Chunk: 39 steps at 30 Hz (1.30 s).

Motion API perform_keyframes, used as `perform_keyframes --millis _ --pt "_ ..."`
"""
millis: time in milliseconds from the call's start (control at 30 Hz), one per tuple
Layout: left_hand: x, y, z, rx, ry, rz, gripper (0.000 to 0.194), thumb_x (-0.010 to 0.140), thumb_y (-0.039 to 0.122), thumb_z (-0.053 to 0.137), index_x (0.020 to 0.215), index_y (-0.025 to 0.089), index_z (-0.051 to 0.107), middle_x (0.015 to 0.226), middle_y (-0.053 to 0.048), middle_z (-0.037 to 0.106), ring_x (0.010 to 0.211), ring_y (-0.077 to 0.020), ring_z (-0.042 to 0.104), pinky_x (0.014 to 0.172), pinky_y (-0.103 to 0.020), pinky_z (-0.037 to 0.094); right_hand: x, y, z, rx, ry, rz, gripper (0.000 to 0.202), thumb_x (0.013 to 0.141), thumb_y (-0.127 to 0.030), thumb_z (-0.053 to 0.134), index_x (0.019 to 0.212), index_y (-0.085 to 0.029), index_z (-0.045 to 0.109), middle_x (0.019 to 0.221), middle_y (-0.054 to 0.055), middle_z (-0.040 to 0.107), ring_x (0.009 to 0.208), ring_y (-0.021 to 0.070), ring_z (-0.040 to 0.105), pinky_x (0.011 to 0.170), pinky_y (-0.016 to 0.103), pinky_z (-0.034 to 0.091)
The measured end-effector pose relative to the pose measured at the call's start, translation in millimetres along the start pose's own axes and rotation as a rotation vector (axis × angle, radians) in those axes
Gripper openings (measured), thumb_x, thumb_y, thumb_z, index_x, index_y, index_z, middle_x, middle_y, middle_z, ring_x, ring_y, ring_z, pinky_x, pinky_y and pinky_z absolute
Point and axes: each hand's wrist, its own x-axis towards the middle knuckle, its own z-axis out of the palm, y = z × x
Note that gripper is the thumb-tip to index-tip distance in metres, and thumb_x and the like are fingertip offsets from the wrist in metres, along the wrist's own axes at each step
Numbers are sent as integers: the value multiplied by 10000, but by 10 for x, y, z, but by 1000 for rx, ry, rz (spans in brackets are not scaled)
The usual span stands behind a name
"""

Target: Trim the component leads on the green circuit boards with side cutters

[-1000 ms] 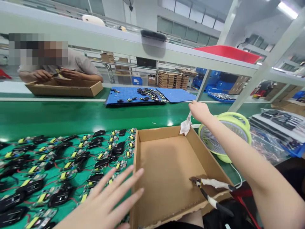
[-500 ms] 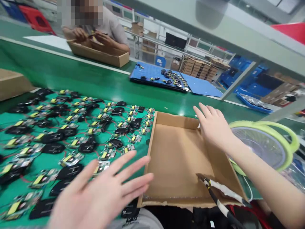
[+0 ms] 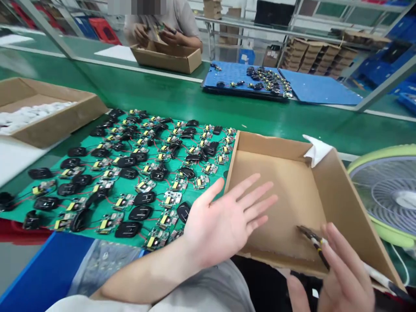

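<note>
My left hand (image 3: 227,216) is empty, palm up with fingers spread, over the left front part of a shallow cardboard box (image 3: 352,195). At the front right of the box, my right hand (image 3: 344,268) is beside a pair of pliers (image 3: 313,238) with tape-wrapped handles. Its thumb and fingers are apart, and the fingers cover part of the handles. The jaws point into the box. To the left, many small circuit boards (image 3: 123,201) wired to black plastic housings (image 3: 128,229) lie in rows on a green mat (image 3: 92,234).
A white scrap (image 3: 318,149) hangs on the box's back right corner. A fan (image 3: 390,186) stands at the right. Another cardboard box (image 3: 61,125) holds white pieces at the left. Across the bench, a person (image 3: 182,21) handles parts above a box (image 3: 165,56), beside blue trays (image 3: 224,84).
The view has shifted. My right hand has come from the box's back right corner down to the pliers. My left hand, still open, is now over the box's left front.
</note>
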Motion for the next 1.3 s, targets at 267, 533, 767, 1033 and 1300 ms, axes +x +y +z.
perform_keyframes --millis 267,533,767,1033,1300 --pt "60 29 -47 70 77 -59 637 989 654 336 1441 262 554 1563 -32 512 1412 -236 481 1018 -335 373 293 -320 213 48 -181 125 659 1046 -348 471 1638 -276 192 1705 80 190 1538 335 284 1069 510 504" --pt "73 23 -68 14 49 -113 608 1020 586 296 1445 215 524 1553 -85 515 1406 -241 477 1001 -340 357 282 -227 328 -8 -284 103 697 1031 -390 491 1644 -237 196 1673 131 274 1503 418 326 1083 659 449" --pt "51 26 -71 -69 -16 -144 574 1025 537 339 1425 179 542 1405 -128 636 1286 -212 578 1030 -327 357 324 -247 353 -86 -334 67 728 1019 -308 509 1652 -255 152 1647 166 321 1489 435 342 1037 655 489" --pt "37 20 -102 17 -79 -156 547 1003 500 397 1379 172 621 1438 -98 610 1345 -212 507 1065 -306 345 305 -278 338 -118 -357 38 671 1024 -284 499 1634 -229 225 1599 165 405 1494 418 330 1046 627 479" --pt "15 12 -80 90 -93 -134 524 980 493 409 1275 177 706 1395 -83 629 1385 -247 444 1109 -330 320 321 -312 335 -130 -376 71 615 1024 -281 495 1602 -229 294 1622 158 370 1501 417 317 1069 627 461"
